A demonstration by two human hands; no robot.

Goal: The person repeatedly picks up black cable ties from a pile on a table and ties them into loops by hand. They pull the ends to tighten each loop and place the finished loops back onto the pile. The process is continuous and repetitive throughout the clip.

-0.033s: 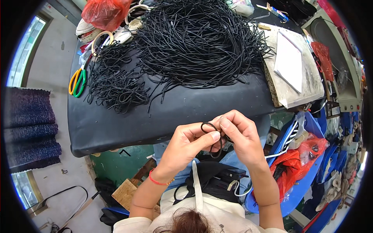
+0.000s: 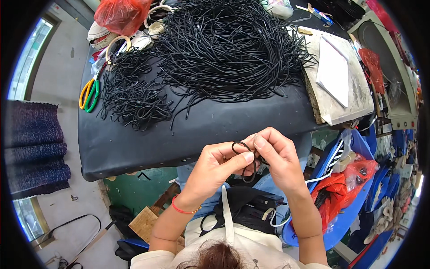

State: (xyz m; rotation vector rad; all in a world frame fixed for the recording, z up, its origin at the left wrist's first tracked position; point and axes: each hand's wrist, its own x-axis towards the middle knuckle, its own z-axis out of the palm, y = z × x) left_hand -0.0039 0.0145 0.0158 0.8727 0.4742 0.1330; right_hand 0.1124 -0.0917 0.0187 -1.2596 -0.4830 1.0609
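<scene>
Bench [image 2: 134, 143], black-topped, heaped with cords [image 2: 224, 49]; scissors [image 2: 89, 94] at its left edge; both hands, left [image 2: 215, 168] and right [image 2: 277, 157], pinching a cord loop [image 2: 244, 148] over blue bins [image 2: 358, 188].

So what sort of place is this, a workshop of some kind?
Likely a small craft or assembly workshop. A dark worktable carries a big heap of black cords, with scissors at its edge, and both hands work one black cord loop.

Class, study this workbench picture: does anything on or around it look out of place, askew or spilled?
Nothing looks damaged or spilled. The left hand and right hand pinch a black cord loop neatly. The big heap of black cords is tangled, and a few strands stray over the dark table.
</scene>
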